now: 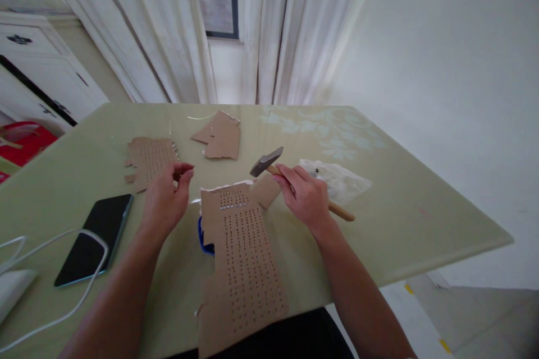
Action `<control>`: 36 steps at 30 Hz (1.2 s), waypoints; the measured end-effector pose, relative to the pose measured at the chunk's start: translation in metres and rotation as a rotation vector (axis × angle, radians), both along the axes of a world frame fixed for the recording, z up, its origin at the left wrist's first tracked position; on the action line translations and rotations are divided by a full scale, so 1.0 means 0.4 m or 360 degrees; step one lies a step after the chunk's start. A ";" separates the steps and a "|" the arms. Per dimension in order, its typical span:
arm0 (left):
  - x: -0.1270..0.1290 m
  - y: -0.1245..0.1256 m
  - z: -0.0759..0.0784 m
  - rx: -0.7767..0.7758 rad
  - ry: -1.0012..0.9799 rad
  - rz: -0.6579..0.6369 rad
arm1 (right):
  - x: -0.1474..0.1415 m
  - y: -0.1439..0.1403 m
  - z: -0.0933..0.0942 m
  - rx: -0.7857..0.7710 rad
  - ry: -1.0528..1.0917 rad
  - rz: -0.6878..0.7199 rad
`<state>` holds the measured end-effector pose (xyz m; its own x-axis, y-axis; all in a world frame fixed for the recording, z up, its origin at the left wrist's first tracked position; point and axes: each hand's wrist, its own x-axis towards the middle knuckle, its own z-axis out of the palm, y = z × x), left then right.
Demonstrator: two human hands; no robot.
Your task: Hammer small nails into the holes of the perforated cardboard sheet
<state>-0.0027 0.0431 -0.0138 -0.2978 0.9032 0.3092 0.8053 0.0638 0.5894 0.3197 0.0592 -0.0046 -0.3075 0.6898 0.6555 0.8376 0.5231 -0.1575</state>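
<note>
My right hand [304, 195] grips the wooden handle of a hammer [266, 162], whose dark metal head hovers just above the table. My left hand [166, 197] is raised with finger and thumb pinched together; whether a small thing sits between them is too small to tell. Between my hands lies a long cardboard strip [242, 261] punched with rows of small holes, its near end hanging over the table edge. A blue object [202, 238] peeks out from under its left side.
Two more cardboard pieces lie farther back: a perforated one [149, 160] and a plain one [219, 136]. A black phone [95, 237] with a white cable [80, 297] lies at left. A clear plastic bag [339, 178] sits behind the hammer. The green table [421, 219] ends at right.
</note>
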 end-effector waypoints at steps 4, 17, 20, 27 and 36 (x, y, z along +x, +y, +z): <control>0.076 -0.033 0.037 0.0311 -0.0192 -0.0332 | 0.006 -0.012 0.014 0.0219 0.0035 0.0170; 0.113 -0.041 0.022 0.0348 -0.0113 -0.0588 | -0.012 -0.034 0.034 0.0388 -0.0161 0.0473; 0.117 -0.044 0.022 0.0286 -0.0210 -0.0609 | -0.018 -0.036 0.026 0.0332 -0.0158 0.0549; 0.126 -0.047 0.029 0.0278 -0.0254 -0.0597 | -0.021 -0.044 0.015 0.0272 -0.0072 0.0484; 0.130 -0.046 0.034 0.0291 -0.0243 -0.0591 | -0.043 -0.057 0.011 0.0202 -0.0071 0.0495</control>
<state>0.0494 0.0246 -0.0001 -0.0183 0.8920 0.4517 0.6566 -0.3299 0.6782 0.3027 0.0365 -0.0004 -0.5209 0.4720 0.7112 0.6393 0.7679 -0.0414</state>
